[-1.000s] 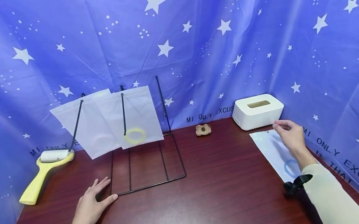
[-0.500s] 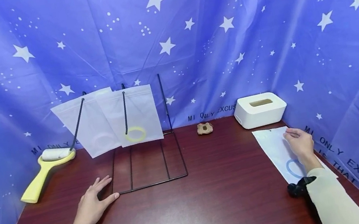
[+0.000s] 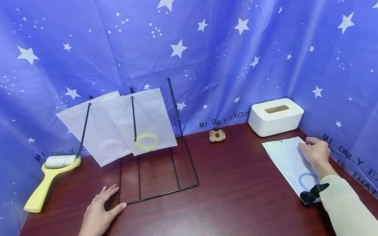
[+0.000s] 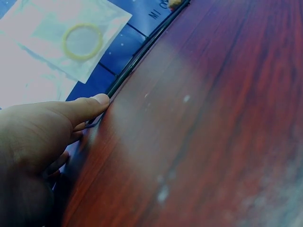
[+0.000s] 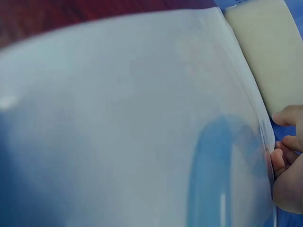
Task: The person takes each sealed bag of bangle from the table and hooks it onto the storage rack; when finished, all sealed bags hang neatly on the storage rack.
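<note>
My right hand (image 3: 316, 154) pinches the right edge of a white zip bag (image 3: 287, 159) with a blue ring in it. Close up in the right wrist view, that bag (image 5: 118, 94) fills most of the picture, and curled fingers of my right hand (image 5: 289, 161) meet its edge. My left hand (image 3: 97, 214) rests at the front left corner of a black wire rack (image 3: 161, 195), fingers extended and thumb on the bar. Two white bags hang from the rack's prongs: a front bag (image 3: 147, 117) with a yellow ring, and a rear bag (image 3: 89, 131) with a faint pink one.
A yellow-handled lint roller (image 3: 44, 190) lies left of the rack. At the back right stands a white tissue box (image 3: 276, 117), just behind the blue-ring bag. A small brown flower-shaped piece (image 3: 217, 135) sits near the back edge. Blue star-printed cloth walls surround the table (image 3: 207, 224).
My right hand first moves right and down along the bag, then takes its right edge; the bag has shifted slightly left. My left hand stays at the rack's corner.
</note>
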{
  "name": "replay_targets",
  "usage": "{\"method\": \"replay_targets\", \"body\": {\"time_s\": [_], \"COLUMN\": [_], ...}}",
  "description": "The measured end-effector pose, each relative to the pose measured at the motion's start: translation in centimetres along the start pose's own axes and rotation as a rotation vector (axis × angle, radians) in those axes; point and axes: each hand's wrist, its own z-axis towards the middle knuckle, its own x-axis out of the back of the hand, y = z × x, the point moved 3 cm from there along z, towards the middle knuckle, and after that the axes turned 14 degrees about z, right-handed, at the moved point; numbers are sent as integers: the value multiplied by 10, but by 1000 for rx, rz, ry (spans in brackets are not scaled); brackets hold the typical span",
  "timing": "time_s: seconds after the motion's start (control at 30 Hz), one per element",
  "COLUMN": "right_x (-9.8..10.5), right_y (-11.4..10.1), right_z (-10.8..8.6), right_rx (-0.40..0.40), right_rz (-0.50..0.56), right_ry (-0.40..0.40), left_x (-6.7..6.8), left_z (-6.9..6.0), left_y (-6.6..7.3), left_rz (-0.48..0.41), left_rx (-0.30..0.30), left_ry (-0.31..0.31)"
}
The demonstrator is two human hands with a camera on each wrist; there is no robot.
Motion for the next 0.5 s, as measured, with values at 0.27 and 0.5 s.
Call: {"method": "replay_targets", "body": {"time_s": [0.27, 0.5], "right_x": [-5, -9], "right_y": [2, 3], "right_z": [3, 0], "right_rx": [9, -33], "right_rz": [-15, 41], "right_ry": [-1, 27], "left_x": [0, 0], "left_z": [-1, 0], "left_y": [1, 1], "left_rz": [1, 2], "left_rx": [5, 6], "left_ry": [-9, -7]}}
